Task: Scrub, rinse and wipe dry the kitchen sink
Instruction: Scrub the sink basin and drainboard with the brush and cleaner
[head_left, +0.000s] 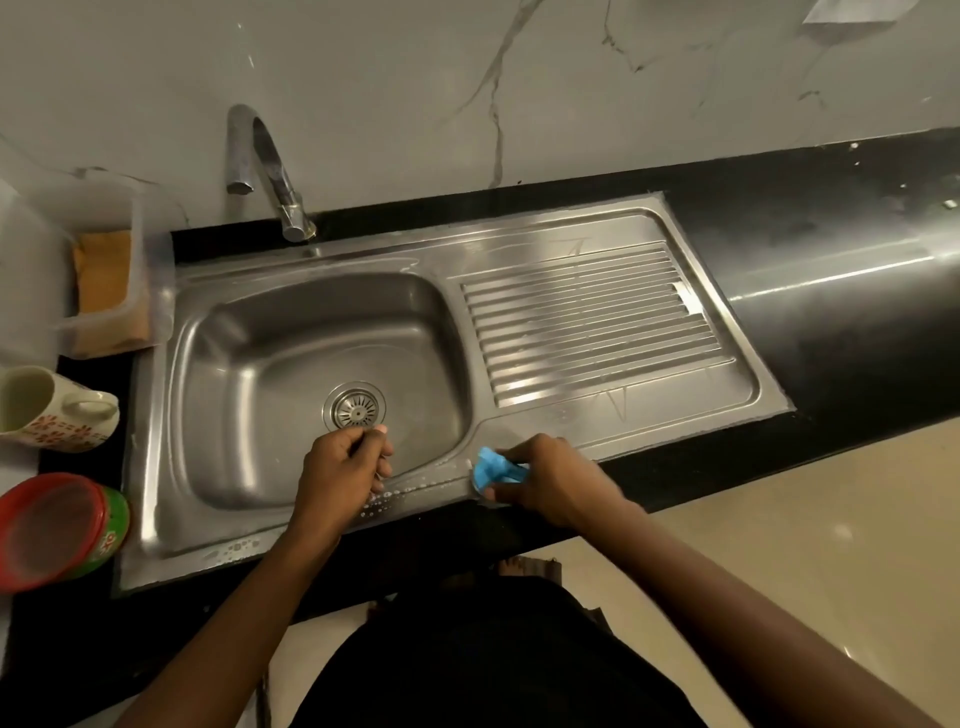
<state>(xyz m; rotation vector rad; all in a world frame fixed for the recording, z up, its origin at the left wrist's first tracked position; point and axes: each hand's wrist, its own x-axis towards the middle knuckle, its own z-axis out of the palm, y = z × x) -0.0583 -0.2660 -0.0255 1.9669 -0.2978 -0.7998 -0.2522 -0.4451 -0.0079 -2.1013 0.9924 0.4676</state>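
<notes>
Clamping a blue cloth (493, 467), the right hand (553, 486) rests on the sink (182, 561) front rim. The left hand (337, 473) curls its fingers (383, 454), contents unclear.

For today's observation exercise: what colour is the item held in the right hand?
Bright blue. The item shows best in the head view, gripped by the right hand.

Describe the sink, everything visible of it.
The sink is shiny stainless steel, set into a black countertop. Its rounded basin on the left has a round drain strainer in its floor; a ribbed drainboard lies to the right. Droplets bead the front rim. The right hand holds a blue cloth at that rim; the left hand, fingers curled, is over the basin.
</notes>
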